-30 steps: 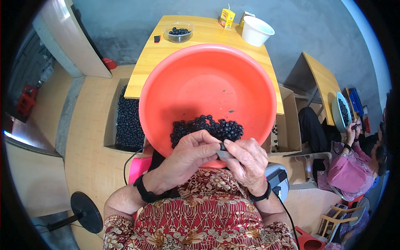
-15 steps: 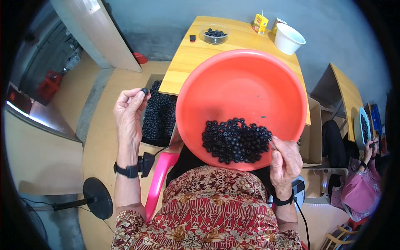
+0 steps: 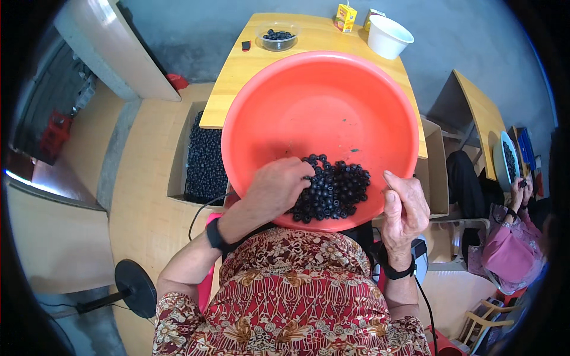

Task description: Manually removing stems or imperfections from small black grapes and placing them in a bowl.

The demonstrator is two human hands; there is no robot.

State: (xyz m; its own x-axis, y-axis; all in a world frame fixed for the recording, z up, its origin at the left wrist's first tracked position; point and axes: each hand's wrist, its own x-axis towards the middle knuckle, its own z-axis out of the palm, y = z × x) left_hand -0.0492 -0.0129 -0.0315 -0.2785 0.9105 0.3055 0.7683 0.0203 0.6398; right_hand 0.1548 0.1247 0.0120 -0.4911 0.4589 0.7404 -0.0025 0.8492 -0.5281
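A wide red-orange basin [image 3: 332, 113] rests in front of me, partly over the table edge. In its near part lies a pile of small round black pieces [image 3: 332, 193], several showing a ring or hole on top. My left hand [image 3: 273, 184] reaches over the basin's left rim, fingers curled down at the pile's left edge; its fingertips are partly hidden. My right hand [image 3: 407, 207] is at the right rim, thumb and index finger close together. Whether a thin tool is between them I cannot make out.
A carton [image 3: 177, 160] full of black pieces stands left of the table [image 3: 234, 83]. On the table are a clear bowl [image 3: 259, 41], a white tub [image 3: 389, 40] and a yellow drink carton [image 3: 345, 18]. Another person [image 3: 504, 255] works at right by a light-blue basin [image 3: 500, 157].
My left hand has moved from above the carton, where it pinched a black piece, to the pile in the basin. The right hand has drawn slightly away from the pile. The view has shifted.
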